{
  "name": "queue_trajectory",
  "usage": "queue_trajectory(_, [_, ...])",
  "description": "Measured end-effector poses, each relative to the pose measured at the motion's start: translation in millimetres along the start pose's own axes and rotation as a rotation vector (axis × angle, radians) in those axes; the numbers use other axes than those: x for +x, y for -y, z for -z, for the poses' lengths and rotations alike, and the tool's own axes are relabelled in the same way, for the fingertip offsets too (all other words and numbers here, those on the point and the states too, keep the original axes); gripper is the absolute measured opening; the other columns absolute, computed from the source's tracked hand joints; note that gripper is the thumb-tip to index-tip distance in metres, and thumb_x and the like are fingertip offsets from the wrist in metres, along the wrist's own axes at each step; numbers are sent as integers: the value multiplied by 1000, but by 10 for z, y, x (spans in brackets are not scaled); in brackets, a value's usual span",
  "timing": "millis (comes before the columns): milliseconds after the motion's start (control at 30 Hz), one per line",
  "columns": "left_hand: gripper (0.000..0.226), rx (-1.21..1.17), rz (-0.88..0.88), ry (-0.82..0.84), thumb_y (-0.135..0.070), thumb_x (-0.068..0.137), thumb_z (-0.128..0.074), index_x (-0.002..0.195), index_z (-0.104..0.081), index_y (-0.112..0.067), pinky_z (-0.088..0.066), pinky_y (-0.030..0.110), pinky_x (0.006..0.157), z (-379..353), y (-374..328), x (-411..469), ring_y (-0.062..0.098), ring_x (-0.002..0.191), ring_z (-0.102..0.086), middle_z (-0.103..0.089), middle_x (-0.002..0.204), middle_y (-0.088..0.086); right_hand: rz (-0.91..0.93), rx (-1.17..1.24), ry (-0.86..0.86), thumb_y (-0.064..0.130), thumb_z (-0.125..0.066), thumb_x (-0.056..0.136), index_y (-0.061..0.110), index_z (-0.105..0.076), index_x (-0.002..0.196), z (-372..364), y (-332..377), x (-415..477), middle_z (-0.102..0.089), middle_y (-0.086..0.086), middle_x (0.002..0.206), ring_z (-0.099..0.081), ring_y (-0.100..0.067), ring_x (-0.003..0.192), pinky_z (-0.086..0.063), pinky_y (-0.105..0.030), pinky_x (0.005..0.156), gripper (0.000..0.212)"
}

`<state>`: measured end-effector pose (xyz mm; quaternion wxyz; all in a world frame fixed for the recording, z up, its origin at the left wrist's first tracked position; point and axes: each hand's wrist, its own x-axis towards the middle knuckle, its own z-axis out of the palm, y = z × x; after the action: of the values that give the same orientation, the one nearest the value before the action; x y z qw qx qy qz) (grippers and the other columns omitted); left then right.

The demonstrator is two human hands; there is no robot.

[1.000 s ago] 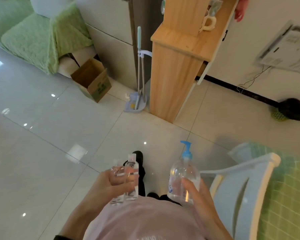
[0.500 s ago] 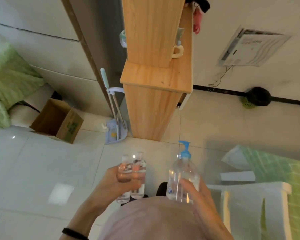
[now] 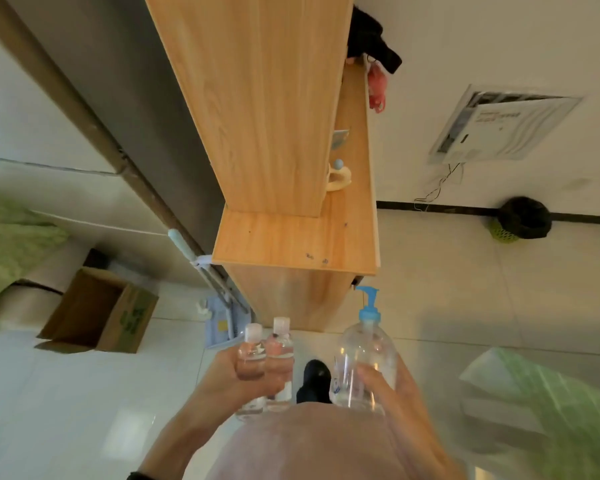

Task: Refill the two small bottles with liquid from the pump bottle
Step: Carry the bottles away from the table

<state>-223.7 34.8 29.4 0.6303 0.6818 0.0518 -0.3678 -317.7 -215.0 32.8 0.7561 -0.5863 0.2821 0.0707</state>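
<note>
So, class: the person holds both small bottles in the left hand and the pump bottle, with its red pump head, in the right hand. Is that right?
Not quite. The pump head is blue, not red, as the head view shows. The rest holds: the left hand grips both small bottles together, and the right hand holds the pump bottle.
</note>
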Motion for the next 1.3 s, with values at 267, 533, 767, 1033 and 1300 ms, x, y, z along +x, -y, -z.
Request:
queue_trajectory(267, [42, 53, -151, -78, -13, 70, -89, 112, -81, -10, -63, 42, 94, 109, -689, 877, 29, 109, -77, -81, 112, 14, 29, -75, 74, 46, -86, 78, 46, -63, 128, 65, 719, 927, -75, 1, 118, -74, -22, 109, -62, -41, 87, 55])
queue_trajectory(533, [45, 268, -308, -167, 1, 70, -95, 101, -78, -28, -58, 17, 75, 216, -1140, 1678, -1, 84, -75, -81, 89, -13, 129, -208, 100, 12, -90, 73, 21, -63, 125, -25, 1034, 1624, -71, -2, 108, -69, -22, 95, -55, -34, 77, 59])
queue_trajectory(767, [52, 298, -322, -121, -8, 67, -99, 109, -77, -30, -57, 15, 81, 327, -1238, 2117, -3, 94, -74, -81, 102, -14, 225, -376, -46, 26, -100, 54, 46, -54, 122, -163, 930, 2009, -70, 13, 115, -72, -11, 105, -62, -34, 81, 84])
queue_trajectory(1033, [48, 326, -336, -87, -26, 63, -95, 100, -75, -50, -56, 12, 78, 382, -1108, 2262, -2, 91, -75, -81, 101, -17, 219, -485, -94, 35, -101, 51, 52, -44, 129, -234, 877, 2182, -64, 23, 117, -69, -8, 105, -64, -43, 83, 98])
queue_trajectory(1300, [44, 330, -289, -55, -40, 63, -87, 106, -78, -37, -56, 14, 81, 423, -1050, 2350, 6, 96, -76, -81, 106, -9, 249, -569, -104, 43, -99, 48, 52, -39, 132, -256, 861, 2223, -58, 30, 121, -62, 4, 110, -62, -31, 85, 103])
